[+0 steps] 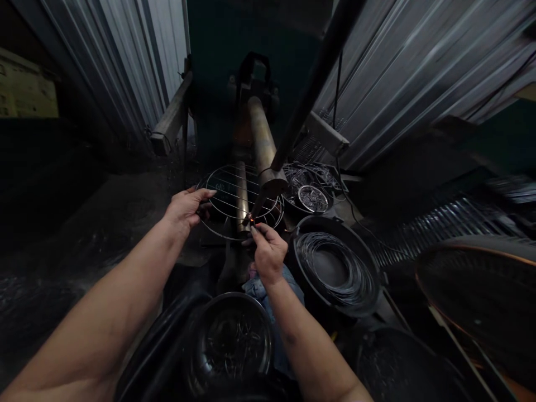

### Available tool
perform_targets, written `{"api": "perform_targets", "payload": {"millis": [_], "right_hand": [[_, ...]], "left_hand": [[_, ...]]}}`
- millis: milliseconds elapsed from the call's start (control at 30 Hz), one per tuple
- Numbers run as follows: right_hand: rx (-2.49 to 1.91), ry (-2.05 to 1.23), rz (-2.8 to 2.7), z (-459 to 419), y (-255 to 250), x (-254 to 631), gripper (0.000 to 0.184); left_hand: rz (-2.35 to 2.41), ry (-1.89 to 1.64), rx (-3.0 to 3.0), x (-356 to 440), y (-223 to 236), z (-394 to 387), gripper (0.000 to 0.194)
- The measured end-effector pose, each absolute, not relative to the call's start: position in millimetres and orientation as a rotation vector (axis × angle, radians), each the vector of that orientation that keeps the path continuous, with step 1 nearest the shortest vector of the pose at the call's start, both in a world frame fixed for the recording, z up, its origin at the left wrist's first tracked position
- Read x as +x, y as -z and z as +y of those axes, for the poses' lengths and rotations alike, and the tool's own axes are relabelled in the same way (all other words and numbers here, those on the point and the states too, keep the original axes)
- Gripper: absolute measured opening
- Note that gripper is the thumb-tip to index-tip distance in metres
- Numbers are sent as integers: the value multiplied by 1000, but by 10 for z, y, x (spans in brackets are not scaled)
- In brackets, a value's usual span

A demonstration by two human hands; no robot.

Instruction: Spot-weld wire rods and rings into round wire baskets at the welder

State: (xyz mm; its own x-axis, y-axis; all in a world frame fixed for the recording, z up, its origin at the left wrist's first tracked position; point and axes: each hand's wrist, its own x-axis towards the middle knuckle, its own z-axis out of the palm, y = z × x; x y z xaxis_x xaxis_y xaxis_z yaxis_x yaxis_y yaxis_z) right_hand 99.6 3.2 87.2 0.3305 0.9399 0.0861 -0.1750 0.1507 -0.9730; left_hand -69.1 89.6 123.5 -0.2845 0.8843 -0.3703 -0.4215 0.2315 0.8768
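My left hand grips the left rim of a round wire rack, its thumb lying on top. The rack has parallel bars and an outer ring. My right hand is pinched near the rack's front edge, beside a small orange glow at the welder's contact point; what the fingertips hold is too small to make out. Above the rack comes the thick upper arm of a spot-welding machine, with a dark electrode pointing down. A brass-coloured lower bar runs beneath the rack.
To the right, a black tub holds wire rings. Behind it sits a small bowl of metal bits. A dark metal bowl with small wire pieces is near my lap. A dark slanting pole crosses above; stacked wire racks lie right.
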Motion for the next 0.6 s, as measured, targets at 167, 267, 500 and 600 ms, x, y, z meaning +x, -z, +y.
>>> {"api": "perform_targets", "payload": {"millis": [167, 267, 500, 600], "right_hand": [[-1126, -953, -907, 36, -859, 993, 21], [-1141, -954, -906, 44, -844, 985, 24], [-1155, -980, -994, 29, -838, 1057, 27], [-1226, -856, -1167, -192, -835, 1193, 29]], "left_hand": [[1302, -1395, 481, -665, -1251, 885, 36], [1297, -1392, 467, -655, -1260, 879, 36], [1321, -1400, 459, -642, -1267, 862, 37], [1339, -1438, 463, -643, -1245, 855, 35]]}}
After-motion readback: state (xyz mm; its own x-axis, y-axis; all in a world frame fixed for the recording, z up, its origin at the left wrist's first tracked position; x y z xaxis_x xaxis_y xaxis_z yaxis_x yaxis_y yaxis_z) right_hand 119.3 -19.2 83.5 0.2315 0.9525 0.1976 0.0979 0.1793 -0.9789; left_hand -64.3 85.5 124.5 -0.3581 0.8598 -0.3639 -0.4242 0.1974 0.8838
